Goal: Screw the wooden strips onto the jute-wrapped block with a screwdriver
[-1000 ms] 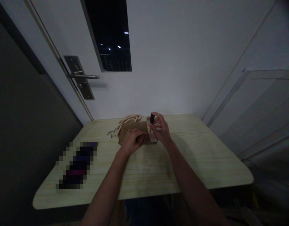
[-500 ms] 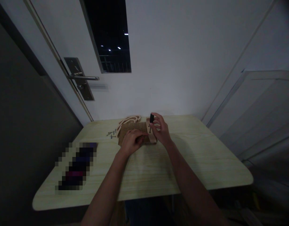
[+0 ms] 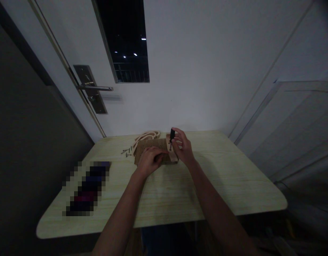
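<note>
While the brown board (image 3: 142, 145) is kept under the left hand (image 3: 150, 158) near the far edge of the desk (image 3: 164, 199), the black-handled tool (image 3: 172, 135) is gripped near-upright in the right hand (image 3: 183, 146). Right-hand grip is closed: handle is pinched between thumb and fingers, index finger bent over near its top. Thin shaft is pointed down at the pale strip (image 3: 173, 156), which is set along the board's right end. Whether a screw is met by the tip can't be told at this size.

Left hand is laid palm-down, fingers reached across toward the strip, gap left between thumb and fingers; whether anything is pinched there can't be told. Both forearms are angled inward from the near edge.

Compared with a second ago, very little is changed. Right thumb tip is shifted slightly to the right, so more of the handle's lower end is exposed. Left hand and board are seen in practically the same spot. Loose screws (image 3: 127, 152) are still scattered left of the board, curved pale pieces (image 3: 150, 134) still laid behind it. Pixelated dark item (image 3: 88, 185) at desk left is unmoved.
</note>
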A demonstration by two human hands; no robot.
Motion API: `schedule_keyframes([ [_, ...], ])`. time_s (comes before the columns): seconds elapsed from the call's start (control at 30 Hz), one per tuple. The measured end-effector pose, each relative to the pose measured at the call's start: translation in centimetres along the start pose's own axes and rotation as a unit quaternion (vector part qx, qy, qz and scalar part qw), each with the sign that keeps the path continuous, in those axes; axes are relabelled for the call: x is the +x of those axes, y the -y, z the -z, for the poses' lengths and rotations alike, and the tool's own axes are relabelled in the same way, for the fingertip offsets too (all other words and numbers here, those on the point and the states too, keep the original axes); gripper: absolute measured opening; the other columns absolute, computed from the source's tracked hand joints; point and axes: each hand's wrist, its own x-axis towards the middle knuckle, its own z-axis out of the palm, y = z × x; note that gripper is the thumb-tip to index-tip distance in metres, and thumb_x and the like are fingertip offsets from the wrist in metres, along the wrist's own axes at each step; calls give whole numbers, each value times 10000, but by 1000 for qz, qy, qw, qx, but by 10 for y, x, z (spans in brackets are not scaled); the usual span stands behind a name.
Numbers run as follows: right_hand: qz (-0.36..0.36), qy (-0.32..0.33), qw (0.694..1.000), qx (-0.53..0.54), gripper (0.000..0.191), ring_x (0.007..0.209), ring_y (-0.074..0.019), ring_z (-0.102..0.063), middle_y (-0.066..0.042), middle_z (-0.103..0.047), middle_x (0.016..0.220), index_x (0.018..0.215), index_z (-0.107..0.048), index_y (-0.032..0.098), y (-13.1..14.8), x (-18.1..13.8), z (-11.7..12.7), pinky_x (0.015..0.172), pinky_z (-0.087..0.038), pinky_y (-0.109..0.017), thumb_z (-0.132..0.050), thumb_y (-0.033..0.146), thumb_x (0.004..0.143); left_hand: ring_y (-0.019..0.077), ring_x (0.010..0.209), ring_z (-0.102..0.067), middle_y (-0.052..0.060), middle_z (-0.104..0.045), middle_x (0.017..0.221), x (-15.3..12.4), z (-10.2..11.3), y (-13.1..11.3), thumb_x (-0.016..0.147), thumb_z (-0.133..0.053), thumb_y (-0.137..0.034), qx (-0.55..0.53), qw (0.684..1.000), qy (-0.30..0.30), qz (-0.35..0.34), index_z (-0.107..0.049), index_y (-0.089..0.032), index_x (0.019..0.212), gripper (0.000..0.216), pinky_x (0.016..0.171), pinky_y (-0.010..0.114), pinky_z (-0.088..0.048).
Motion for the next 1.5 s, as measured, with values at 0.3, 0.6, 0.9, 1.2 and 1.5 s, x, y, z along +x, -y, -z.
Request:
schedule_keyframes([
  [0.3,6,-10,999,-31,420,836,-151,-619,-64,-609,1083,1278,-491,301,-1,0,-1,612,-579,-261,-564,385,873,199,953,-620,20,-706,958,0,0,-1,814,-561,-122,6,1000,3,9,-690,-263,1059,310,872,360,-454],
  [0.6,-1,5,1000,2,379,885,-160,-656,-73,-639,1093,1291,-479,297,-1,0,0,716,-584,-306,-476,401,926,198,948,-623,20,-709,963,-1,-2,2,813,-563,-127,6,1000,-2,1,-689,-260,1060,308,875,364,-457],
  [0.9,-2,10,1000,-11,432,816,-142,-639,-69,-609,1079,1347,-428,304,-2,-1,0,662,-578,-269,-474,385,925,196,953,-619,19,-705,961,-1,0,1,808,-568,-127,7,1000,1,5,-689,-270,1065,317,875,349,-458],
  [1.2,4,-11,999,-41,432,789,-136,-607,-76,-576,1198,1292,-480,306,-4,0,-3,604,-577,-260,-559,388,875,201,960,-620,23,-707,974,-1,1,-1,814,-557,-131,7,1000,3,6,-690,-253,1051,297,888,365,-449],
  [1.5,0,21,1000,8,426,872,-164,-641,-79,-617,1114,1317,-439,295,-3,0,-2,711,-594,-318,-506,400,910,202,955,-621,22,-708,968,0,1,-2,821,-550,-134,7,1000,4,6,-688,-259,1054,298,891,367,-447],
])
